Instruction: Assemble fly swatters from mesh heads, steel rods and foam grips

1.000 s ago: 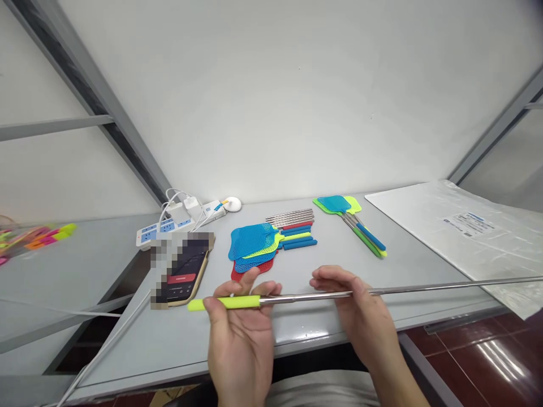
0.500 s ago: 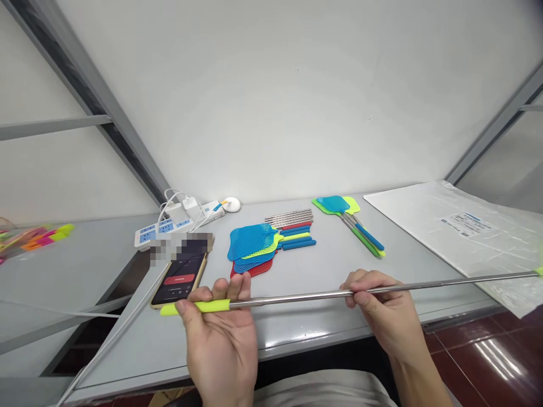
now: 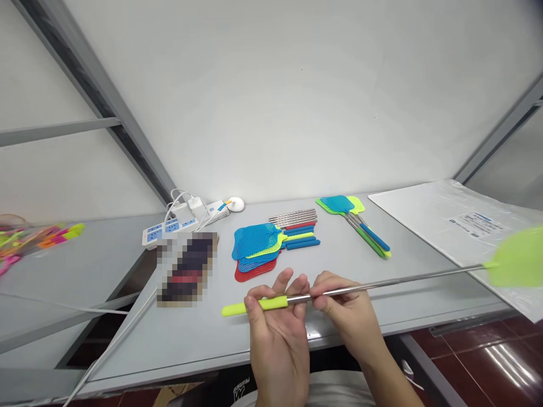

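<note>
Both hands hold one extended telescopic fly swatter (image 3: 394,281) level above the front of the grey table (image 3: 190,339). My left hand (image 3: 275,333) pinches its yellow-green grip (image 3: 258,306) between thumb and fingers, the other fingers raised. Close beside it, my right hand (image 3: 348,316) pinches the steel rod just right of the grip. The rod runs right to a blurred yellow-green swatter head (image 3: 517,262) at the frame's right edge.
On the table lie a pile of blue, yellow and red swatter heads (image 3: 257,249), collapsed steel rods with coloured grips (image 3: 297,226), assembled swatters (image 3: 360,223), a phone (image 3: 186,271), a power strip (image 3: 178,223) and clear plastic sheets (image 3: 462,226). Coloured pieces (image 3: 38,237) sit far left.
My right hand slid left along the rod until it sits beside my left hand. The whole swatter shifted left and its green head came into view at the right.
</note>
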### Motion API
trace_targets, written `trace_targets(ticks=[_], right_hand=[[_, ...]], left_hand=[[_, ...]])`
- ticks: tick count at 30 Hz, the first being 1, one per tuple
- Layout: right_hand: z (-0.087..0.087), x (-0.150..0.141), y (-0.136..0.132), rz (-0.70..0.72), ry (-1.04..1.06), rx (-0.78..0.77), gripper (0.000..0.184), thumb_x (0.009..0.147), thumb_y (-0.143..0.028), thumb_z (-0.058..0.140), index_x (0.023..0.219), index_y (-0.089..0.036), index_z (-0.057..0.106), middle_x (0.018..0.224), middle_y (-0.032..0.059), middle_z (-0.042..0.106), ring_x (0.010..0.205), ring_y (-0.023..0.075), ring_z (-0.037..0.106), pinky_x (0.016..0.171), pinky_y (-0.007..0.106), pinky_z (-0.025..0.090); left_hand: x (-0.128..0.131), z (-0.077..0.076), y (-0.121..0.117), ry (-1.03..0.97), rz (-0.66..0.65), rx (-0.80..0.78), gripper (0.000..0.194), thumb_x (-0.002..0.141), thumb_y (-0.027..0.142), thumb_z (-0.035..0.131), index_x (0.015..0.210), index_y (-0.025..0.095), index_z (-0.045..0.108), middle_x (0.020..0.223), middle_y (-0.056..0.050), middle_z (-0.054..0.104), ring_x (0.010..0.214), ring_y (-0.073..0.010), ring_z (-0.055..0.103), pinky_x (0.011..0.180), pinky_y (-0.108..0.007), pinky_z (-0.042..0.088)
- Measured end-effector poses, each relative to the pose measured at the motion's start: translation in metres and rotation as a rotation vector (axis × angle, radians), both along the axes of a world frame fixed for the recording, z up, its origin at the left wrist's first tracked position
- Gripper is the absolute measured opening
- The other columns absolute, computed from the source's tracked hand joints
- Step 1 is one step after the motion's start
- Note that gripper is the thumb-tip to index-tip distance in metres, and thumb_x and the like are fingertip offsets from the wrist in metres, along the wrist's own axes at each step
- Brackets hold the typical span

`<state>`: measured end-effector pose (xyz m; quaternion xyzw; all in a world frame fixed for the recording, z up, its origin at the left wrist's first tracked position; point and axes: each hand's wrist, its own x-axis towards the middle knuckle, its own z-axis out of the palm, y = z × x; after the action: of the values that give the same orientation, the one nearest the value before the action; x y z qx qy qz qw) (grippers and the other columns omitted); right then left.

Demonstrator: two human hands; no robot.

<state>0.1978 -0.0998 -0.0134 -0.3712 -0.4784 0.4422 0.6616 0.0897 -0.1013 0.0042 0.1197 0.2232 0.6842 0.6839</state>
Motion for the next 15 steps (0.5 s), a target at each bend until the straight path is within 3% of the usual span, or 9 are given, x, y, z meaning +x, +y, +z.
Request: trace_targets(ticks=[5,9,15], right_hand=[[-0.003,0.01,-0.003,0.106,0.064,-0.054,0.023,0.076,-0.029,0.081,0.098,-0.03,0.075,0.075,-0.0018,0.066,0.067,0.0116,0.058,0.061,0.023,0.045],[0.0,0.011,-0.007,0.031,-0.006,0.038,0.014,0.081,-0.018,0.075,0.088,-0.029,0.073,0.08,-0.0015,0.066,0.075,0.0126,0.06,0.067,0.025,0.047],[0.006,0.01,-0.005,0.067,-0.09,0.112,0.022,0.077,-0.008,0.076,0.084,-0.028,0.073,0.079,-0.0013,0.067,0.074,0.0145,0.06,0.068,0.03,0.046]], left_hand=[[-0.013,0.007,0.003,0.007,0.04,0.11,0.032,0.098,0.052,0.046,0.087,0.025,0.059,0.119,-0.001,0.069,0.11,-0.0246,0.068,0.095,-0.044,0.055],[-0.017,0.009,0.002,0.004,0.043,0.123,0.034,0.098,0.052,0.044,0.085,0.024,0.059,0.11,-0.002,0.072,0.105,-0.0227,0.07,0.094,-0.041,0.056],[-0.009,0.009,-0.006,-0.009,0.051,0.143,0.031,0.094,0.052,0.054,0.079,0.024,0.057,0.092,0.001,0.075,0.099,-0.0228,0.073,0.09,-0.039,0.057]])
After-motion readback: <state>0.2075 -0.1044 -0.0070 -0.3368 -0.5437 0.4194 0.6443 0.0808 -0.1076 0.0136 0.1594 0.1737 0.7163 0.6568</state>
